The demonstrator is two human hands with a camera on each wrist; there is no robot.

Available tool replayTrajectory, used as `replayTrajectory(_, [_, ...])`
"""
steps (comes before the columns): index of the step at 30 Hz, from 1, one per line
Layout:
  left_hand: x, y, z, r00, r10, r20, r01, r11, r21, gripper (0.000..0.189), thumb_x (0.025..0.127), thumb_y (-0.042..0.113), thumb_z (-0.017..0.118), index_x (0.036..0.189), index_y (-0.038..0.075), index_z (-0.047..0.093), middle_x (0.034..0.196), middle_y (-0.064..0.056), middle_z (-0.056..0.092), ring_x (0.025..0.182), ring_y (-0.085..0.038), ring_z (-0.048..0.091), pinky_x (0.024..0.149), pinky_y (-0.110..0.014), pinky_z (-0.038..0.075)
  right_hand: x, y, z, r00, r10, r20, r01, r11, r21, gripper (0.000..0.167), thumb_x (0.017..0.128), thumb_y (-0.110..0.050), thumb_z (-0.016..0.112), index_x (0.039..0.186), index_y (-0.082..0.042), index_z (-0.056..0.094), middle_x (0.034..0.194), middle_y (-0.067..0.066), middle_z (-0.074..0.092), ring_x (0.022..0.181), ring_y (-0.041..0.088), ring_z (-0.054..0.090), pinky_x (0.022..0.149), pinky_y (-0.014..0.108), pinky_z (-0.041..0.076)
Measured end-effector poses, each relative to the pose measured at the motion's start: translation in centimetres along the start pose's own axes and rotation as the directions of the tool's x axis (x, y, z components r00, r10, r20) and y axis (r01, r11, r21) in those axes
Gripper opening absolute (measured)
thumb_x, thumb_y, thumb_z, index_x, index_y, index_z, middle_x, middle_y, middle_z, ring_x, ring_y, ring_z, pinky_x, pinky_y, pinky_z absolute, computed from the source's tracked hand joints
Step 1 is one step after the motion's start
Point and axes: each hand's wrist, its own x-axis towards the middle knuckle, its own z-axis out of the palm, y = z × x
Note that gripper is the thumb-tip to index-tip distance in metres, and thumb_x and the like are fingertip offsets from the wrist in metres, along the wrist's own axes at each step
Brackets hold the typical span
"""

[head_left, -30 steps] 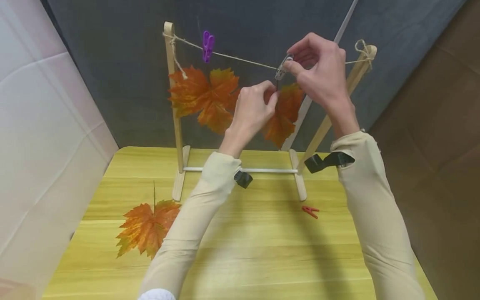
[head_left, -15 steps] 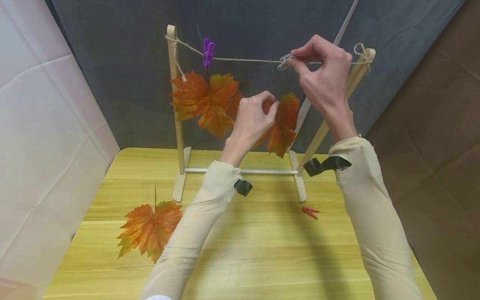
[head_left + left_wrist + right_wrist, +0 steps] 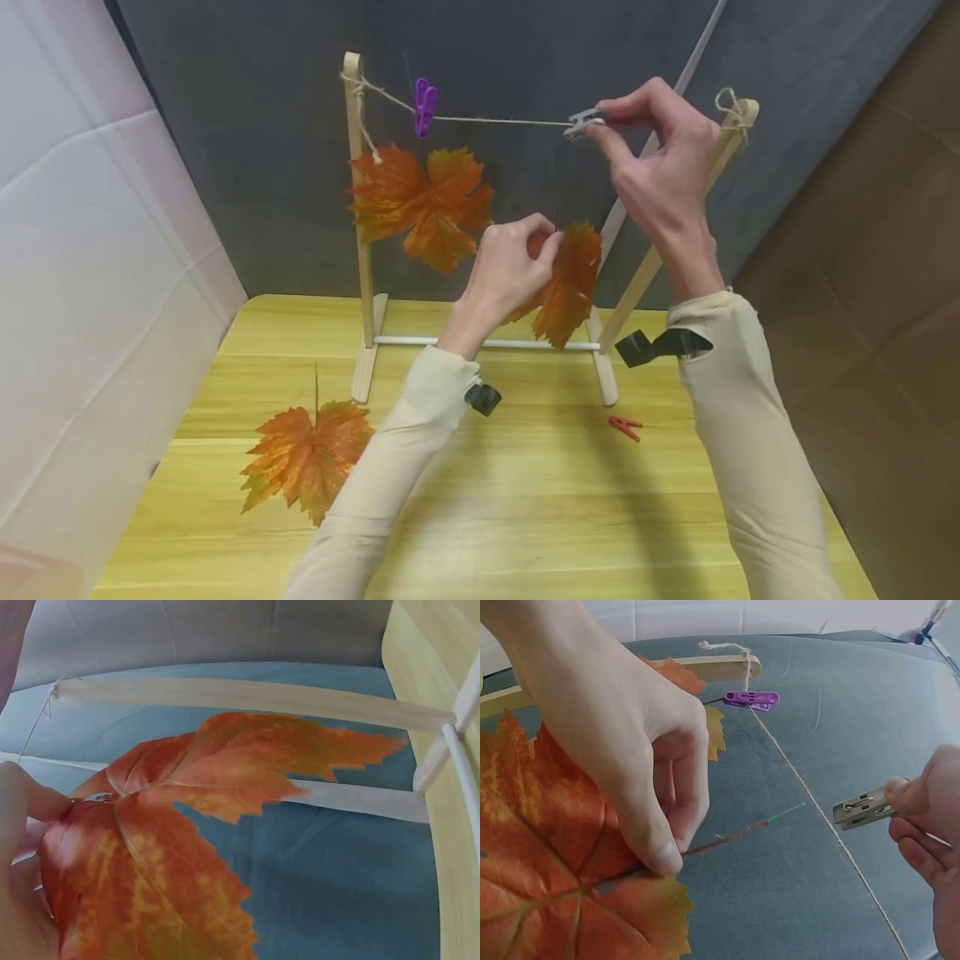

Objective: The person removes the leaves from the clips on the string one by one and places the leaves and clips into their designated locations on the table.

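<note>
My left hand [image 3: 513, 267] pinches the stem [image 3: 727, 837] of an orange maple-like leaf [image 3: 157, 877], just above the blade. The stem's greenish tip stops close to the twine [image 3: 793, 774] in the right wrist view. With thumb and fingers, my right hand [image 3: 663, 158] pinches a grey clothespin [image 3: 864, 808] by its handle end. Its nose points at the twine; whether they touch I cannot tell. On the twine's left part, a purple clothespin [image 3: 425, 108] holds a second orange leaf [image 3: 423, 204] by its stem.
A wooden stand carries the twine between its left post [image 3: 360, 208] and right post [image 3: 720, 162], with a white rod [image 3: 420, 340] low between them. A third leaf [image 3: 307, 458] and a red clothespin [image 3: 625, 427] lie on the yellow wooden table [image 3: 525, 500].
My left hand has moved down with its leaf, away from the twine. The grey clothespin has turned from steep to nearly level and shifted slightly right. The twine's slant has eased.
</note>
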Motion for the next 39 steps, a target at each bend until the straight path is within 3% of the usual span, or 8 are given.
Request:
replayTrajectory(4, [-1.1,-0.2,-0.3,1.000,-0.002,0.021,0.002,1.000,0.001,0.019,0.099,0.021,0.062,0.098,0.008,0.076,0.086,-0.004,0.075,0.066,-0.016,0.058,0.062,-0.028,0.047,-1.0,-0.4,-0.4,0.996,0.091,0.016,-0.092,0.995,0.035,0.018,0.088,-0.005,0.075,0.104,0.003,0.070,0.101,0.012,0.074,0.087,0.001,0.066,0.092,0.022,0.054])
replayTrajectory(9, [-2.9,-0.9,-0.6,0.998,0.006,0.060,-0.007,1.000,0.021,0.018,0.098,0.017,0.063,0.098,0.006,0.077,0.091,-0.007,0.076,0.069,-0.017,0.061,0.064,-0.029,0.051,-2.6,-0.8,-1.0,0.972,0.228,0.052,-0.230,0.972,0.038,0.027,0.088,-0.008,0.075,0.113,-0.001,0.070,0.103,0.009,0.071,0.089,0.005,0.065,0.092,0.021,0.053])
replayTrajectory(16, [-5.1,-2.3,-1.0,0.998,-0.005,0.055,0.001,0.997,0.078,0.016,0.095,0.017,0.066,0.095,0.005,0.078,0.090,-0.008,0.077,0.066,-0.019,0.063,0.062,-0.030,0.051,-5.3,-0.9,-1.8,0.977,0.195,0.082,-0.199,0.979,0.043,0.033,0.090,-0.007,0.072,0.123,-0.001,0.069,0.105,0.013,0.072,0.091,0.005,0.066,0.093,0.021,0.054])
replayTrajectory(20, [-6.3,-2.8,-1.3,0.998,-0.011,0.061,0.006,0.996,0.083,0.015,0.094,0.014,0.067,0.094,0.004,0.078,0.087,-0.008,0.077,0.064,-0.019,0.063,0.062,-0.030,0.052,-6.7,-1.1,-2.0,0.960,0.263,0.100,-0.267,0.963,0.034,0.030,0.090,-0.006,0.073,0.120,-0.002,0.071,0.105,0.007,0.073,0.090,0.004,0.067,0.092,0.019,0.054])
replayTrajectory(24, [-7.3,-3.2,-1.6,0.998,-0.022,0.062,0.015,0.994,0.106,0.014,0.093,0.013,0.067,0.093,0.005,0.078,0.085,-0.007,0.077,0.065,-0.020,0.063,0.063,-0.031,0.052,-8.3,-1.0,-2.2,0.950,0.292,0.115,-0.294,0.956,0.005,0.030,0.090,-0.004,0.072,0.119,0.002,0.070,0.106,0.010,0.074,0.089,0.003,0.067,0.090,0.017,0.053])
replayTrajectory(31, [-9.1,-4.3,-2.9,0.989,-0.130,0.077,0.119,0.984,0.134,0.014,0.091,0.014,0.066,0.090,0.006,0.077,0.078,-0.005,0.074,0.066,-0.021,0.060,0.063,-0.032,0.049,-10.6,-0.7,-2.4,0.924,0.357,0.140,-0.353,0.934,-0.051,0.029,0.089,-0.002,0.072,0.117,0.004,0.067,0.108,0.012,0.073,0.089,-0.004,0.065,0.090,0.012,0.051])
replayTrajectory(39, [-11.3,-6.1,-3.4,0.973,-0.202,0.108,0.185,0.970,0.156,0.013,0.089,0.013,0.063,0.085,0.007,0.074,0.073,-0.005,0.071,0.061,-0.018,0.059,0.059,-0.030,0.049,-13.9,-0.2,-3.3,0.890,0.434,0.139,-0.434,0.900,-0.031,0.029,0.087,0.003,0.073,0.115,0.006,0.067,0.107,0.018,0.072,0.088,-0.005,0.066,0.086,0.011,0.052])
